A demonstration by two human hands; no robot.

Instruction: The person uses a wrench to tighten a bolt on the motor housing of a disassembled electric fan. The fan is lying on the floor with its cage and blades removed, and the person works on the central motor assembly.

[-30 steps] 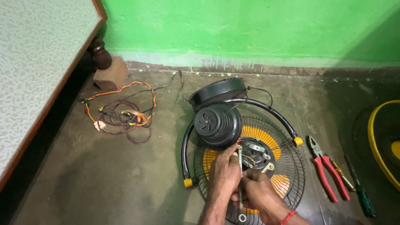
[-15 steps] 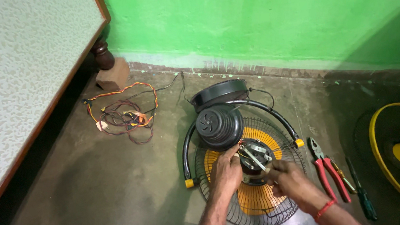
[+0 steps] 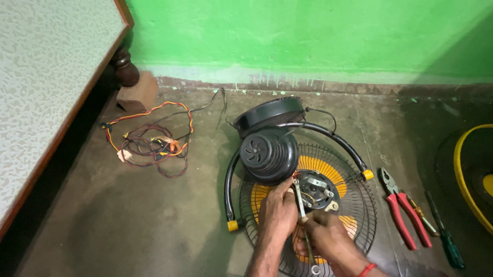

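A round black wire fan cage (image 3: 352,239) with orange blades under it lies flat on the grey concrete floor (image 3: 118,247). On the middle of the cage sits the bare metal fan motor (image 3: 318,190), with its shiny parts showing. Both hands are at this motor.

The left hand (image 3: 277,211) rests on the motor's left side, with its fingers curled around the edge of it. The right hand (image 3: 322,236) is just below the motor and is closed around a thin silver wrench (image 3: 305,229). The wrench stands up and down across the cage, its top end at the motor and its ring end near the cage's lower rim.

Just above the motor, touching the cage, is a round black plastic motor cover (image 3: 269,154) with curved slots. Behind that lies the black fan base (image 3: 268,113). A curved black tube with yellow end caps (image 3: 330,133) bends around the top of the cage.

Right of the cage, on the floor, lie red-handled pliers (image 3: 402,208) and, a little farther right, a green-handled screwdriver (image 3: 446,240). Farther right still is another fan cage with a yellow rim (image 3: 464,178).

Left of the cage, well apart, lies a tangle of orange and red wires (image 3: 150,143). Beyond it are a brown wooden block (image 3: 137,93) and a speckled white bed (image 3: 19,88) by the green wall (image 3: 337,21).
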